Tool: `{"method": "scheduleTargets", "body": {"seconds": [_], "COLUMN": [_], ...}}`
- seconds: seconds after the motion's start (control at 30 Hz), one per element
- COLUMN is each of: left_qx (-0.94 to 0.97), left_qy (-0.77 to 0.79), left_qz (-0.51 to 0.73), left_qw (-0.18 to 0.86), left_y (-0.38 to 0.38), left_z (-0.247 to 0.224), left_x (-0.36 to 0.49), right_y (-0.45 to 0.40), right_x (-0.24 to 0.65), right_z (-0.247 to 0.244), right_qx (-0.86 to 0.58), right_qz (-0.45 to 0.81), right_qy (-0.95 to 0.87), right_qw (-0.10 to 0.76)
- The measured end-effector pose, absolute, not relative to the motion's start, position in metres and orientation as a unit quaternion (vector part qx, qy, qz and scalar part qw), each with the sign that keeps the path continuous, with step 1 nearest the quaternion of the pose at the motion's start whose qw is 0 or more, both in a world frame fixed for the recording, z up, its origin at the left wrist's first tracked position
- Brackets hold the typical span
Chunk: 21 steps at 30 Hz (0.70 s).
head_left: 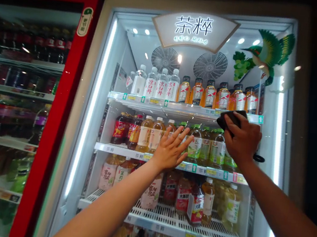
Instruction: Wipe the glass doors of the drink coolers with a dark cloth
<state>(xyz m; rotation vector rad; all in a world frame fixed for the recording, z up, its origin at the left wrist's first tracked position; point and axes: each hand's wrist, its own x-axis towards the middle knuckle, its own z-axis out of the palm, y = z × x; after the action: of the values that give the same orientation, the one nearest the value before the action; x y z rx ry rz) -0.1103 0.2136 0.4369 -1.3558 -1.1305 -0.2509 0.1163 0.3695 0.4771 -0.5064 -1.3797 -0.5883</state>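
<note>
My left hand [172, 148] is raised before the lit drinks fridge [85, 95], its fingers spread and nothing in it. Behind it, bottles with green caps [195, 144] stand on the second shelf; I cannot tell whether the hand touches the glass. Higher and to the right, my right hand [244, 138] is closed around a dark flat object [230, 118], whose kind I cannot make out. A black loop [259, 158] shows beside that wrist. Amber bottles [209, 94] and clear water bottles [156, 84] line the top shelf above both hands.
A red-framed fridge [53, 118] with shelves of drinks stands on the left. A sign [194, 31] and a green bird picture [272, 56] are at the top of the lit fridge. Lower down, more bottles [195, 206] stand on a wire shelf [160, 219].
</note>
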Motion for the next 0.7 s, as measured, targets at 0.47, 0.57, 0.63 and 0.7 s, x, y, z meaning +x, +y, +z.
{"method": "scheduleTargets", "body": {"seconds": [0.47, 0.57, 0.63, 0.7], "left_qx": [-0.604, -0.616, -0.628, -0.639], "left_qy": [-0.456, -0.455, -0.444, -0.421], "left_qz": [-0.149, -0.149, -0.142, -0.129], "left_qw": [0.636, 0.626, 0.623, 0.630], "left_y": [0.221, 0.218, 0.212, 0.202], "left_z": [0.434, 0.436, 0.439, 0.441], "left_x": [-0.120, -0.121, -0.127, -0.137], "right_y": [0.343, 0.325, 0.322, 0.326], "right_x": [0.074, 0.054, 0.058, 0.072], "right_z": [0.478, 0.476, 0.462, 0.452], "right_qx": [-0.245, -0.238, -0.191, -0.154], "right_qz": [-0.248, -0.263, -0.302, -0.332], "right_qy": [-0.606, -0.638, -0.689, -0.717], "right_qw": [0.715, 0.683, 0.631, 0.593]}}
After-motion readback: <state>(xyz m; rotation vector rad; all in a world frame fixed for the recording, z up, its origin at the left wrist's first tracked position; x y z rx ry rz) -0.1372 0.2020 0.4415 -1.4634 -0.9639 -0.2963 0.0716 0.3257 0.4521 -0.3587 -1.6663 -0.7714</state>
